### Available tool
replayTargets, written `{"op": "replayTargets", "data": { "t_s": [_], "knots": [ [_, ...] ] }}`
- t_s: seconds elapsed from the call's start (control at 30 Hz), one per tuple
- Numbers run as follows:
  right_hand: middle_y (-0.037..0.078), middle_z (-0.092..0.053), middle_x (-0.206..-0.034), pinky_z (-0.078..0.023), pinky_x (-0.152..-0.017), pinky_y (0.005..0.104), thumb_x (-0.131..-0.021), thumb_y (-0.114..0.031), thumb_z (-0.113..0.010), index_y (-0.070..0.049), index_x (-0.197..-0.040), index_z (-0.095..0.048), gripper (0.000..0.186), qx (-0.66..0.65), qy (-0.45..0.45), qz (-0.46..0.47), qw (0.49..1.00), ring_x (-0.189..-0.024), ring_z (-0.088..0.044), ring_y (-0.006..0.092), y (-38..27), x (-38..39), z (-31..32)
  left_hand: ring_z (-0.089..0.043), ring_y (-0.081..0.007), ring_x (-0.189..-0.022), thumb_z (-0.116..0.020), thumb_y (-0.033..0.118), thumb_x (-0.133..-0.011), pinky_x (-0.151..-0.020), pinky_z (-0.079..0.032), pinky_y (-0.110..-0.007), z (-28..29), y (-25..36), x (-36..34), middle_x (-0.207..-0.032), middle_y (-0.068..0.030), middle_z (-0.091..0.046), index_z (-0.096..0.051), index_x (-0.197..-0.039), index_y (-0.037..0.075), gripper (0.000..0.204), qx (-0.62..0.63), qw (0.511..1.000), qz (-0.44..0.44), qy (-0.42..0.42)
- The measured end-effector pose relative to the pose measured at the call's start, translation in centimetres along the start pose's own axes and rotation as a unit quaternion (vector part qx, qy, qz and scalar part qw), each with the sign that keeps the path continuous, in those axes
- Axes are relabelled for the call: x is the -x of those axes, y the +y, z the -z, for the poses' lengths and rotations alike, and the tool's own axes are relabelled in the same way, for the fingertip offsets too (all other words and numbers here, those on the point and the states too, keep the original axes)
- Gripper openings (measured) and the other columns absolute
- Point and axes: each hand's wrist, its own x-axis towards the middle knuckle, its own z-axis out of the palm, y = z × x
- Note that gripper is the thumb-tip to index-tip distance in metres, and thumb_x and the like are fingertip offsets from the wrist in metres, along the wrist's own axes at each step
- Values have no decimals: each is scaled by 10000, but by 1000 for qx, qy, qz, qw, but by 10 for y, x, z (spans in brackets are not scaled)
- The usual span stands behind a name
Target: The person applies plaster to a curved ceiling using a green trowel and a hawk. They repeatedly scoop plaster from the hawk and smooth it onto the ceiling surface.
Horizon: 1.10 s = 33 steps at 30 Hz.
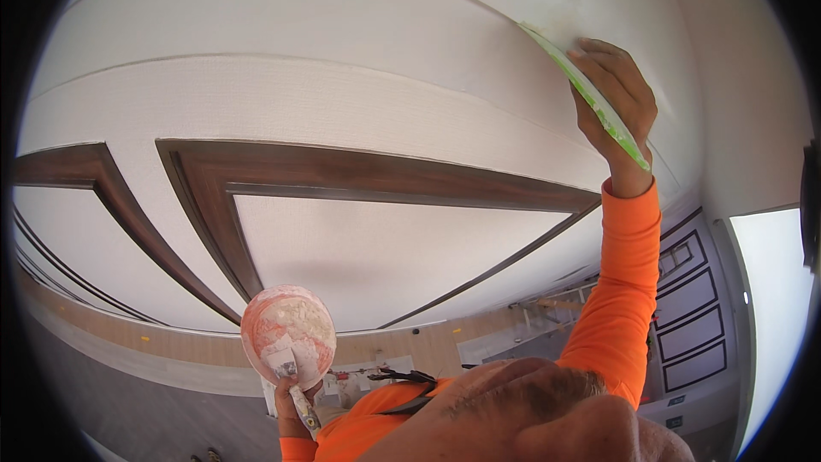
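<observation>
Raised at the upper right, my right hand [617, 98] is closed on a thin, flat green-and-white piece [590, 96], seen nearly edge-on. Its far tip meets the white surface beside a long trim line, near a faint pale smudge. Whether it is a spreader or a sheet I cannot tell. Low on the left, my left hand [289, 411] grips below a pinkish bucket [248, 338] smeared with pale paste. A putty knife [303, 407] leans there, its paste-coated blade over the bucket and its handle by my fingers; the hand's grip is partly hidden.
Dark brown wood frames [205, 197] border white wall panels [385, 248]. A ladder-like frame [552, 308] stands in the background at the right. A bright opening [774, 291] lies at the far right, and grey flooring [154, 385] spreads at the lower left.
</observation>
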Motion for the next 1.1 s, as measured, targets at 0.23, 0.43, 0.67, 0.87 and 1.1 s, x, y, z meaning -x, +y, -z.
{"op": "replayTargets", "data": {
  "t_s": [0.23, 0.43, 0.67, 0.87, 1.1],
  "knots": [
    [113, -711, -946, -594, -776, 347, -686, -65, -818, -33, -1042, -741, 365, 3, -4, 2, 1000, -965, -718, 305, 0, -5, 0, -707, -321, -1083, -625, 171, -752, -780, -676, -446, 4, -1, -4, -1266, -147, -647, -457, -1425, 56, 704, 2, 1000, 12, 6],
    [106, -712, -939, -597, -766, 343, -659, -19, -821, -33, -1026, -741, 376, 0, -6, -16, 1000, -951, -720, 297, -3, -5, 2, -714, -331, -1063, -625, 174, -753, -756, -679, -440, -4, 1, 1, -1252, -157, -655, -456, -1427, 42, 707, -1, 1000, 2, 12],
    [96, -710, -926, -603, -765, 335, -654, 9, -817, -28, -1008, -739, 364, 2, 4, -9, 1000, -942, -723, 288, -2, -4, 1, -714, -335, -1059, -623, 166, -755, -760, -680, -450, -2, 0, 0, -1256, -177, -648, -450, -1419, 17, 702, 14, 1000, 6, 6],
    [98, -712, -924, -604, -767, 336, -649, 8, -818, -29, -1003, -740, 365, 16, -1, -16, 1000, -942, -724, 287, -2, -2, 3, -717, -331, -1054, -622, 162, -758, -748, -682, -438, 5, -3, -5, -1260, -169, -646, -439, -1430, 35, 707, 2, 1000, 6, 0],
    [102, -712, -923, -606, -782, 335, -686, 45, -803, -23, -990, -740, 318, 18, -7, -23, 1000, -943, -727, 286, -4, -2, 7, -712, -329, -1063, -628, 171, -758, -772, -673, -449, 7, -2, -5, -1264, -157, -642, -440, -1430, 45, 710, -3, 1000, 14, 2]
  ]
}}
